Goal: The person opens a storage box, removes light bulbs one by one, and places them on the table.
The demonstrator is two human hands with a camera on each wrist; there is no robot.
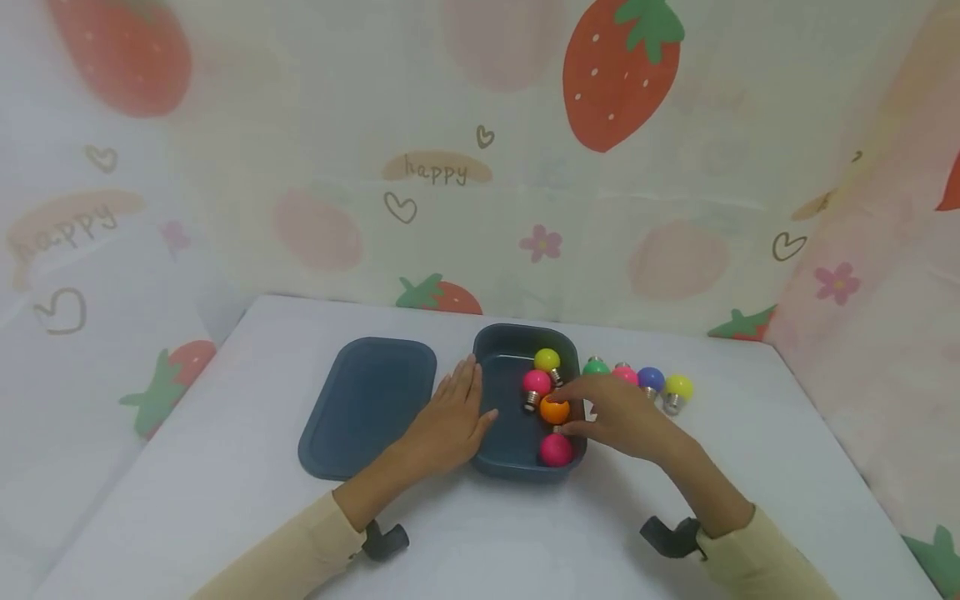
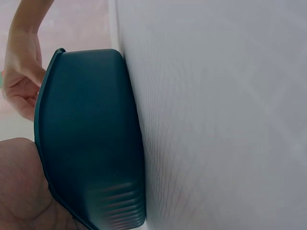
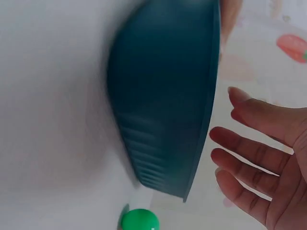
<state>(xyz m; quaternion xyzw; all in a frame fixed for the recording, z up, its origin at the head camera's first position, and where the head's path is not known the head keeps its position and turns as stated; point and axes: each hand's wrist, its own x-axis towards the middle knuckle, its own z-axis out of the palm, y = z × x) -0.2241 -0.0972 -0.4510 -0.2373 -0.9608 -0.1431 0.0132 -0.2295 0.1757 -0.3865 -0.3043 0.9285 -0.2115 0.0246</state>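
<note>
A dark blue-green plastic bin [image 1: 504, 446] holds several small coloured light bulbs. Among them are a yellow bulb [image 1: 547, 360], a pink bulb [image 1: 536, 382], an orange bulb [image 1: 555, 410] and a magenta bulb [image 1: 557, 450]. My left hand [image 1: 446, 425] rests with straight fingers on the bin's left rim. Over the right rim reaches my right hand [image 1: 626, 417], its fingertips at the orange bulb. In the right wrist view, this right hand [image 3: 268, 163] has thumb and fingers apart with nothing visible between them.
To the left of the bin lies a flat blue-grey lid [image 1: 367, 408]. Right of it, a green bulb [image 1: 596, 367], another pink bulb [image 1: 625, 374], a blue bulb [image 1: 651, 380] and a second yellow bulb [image 1: 678, 387] lie in a row on the white table [image 1: 757, 450].
</note>
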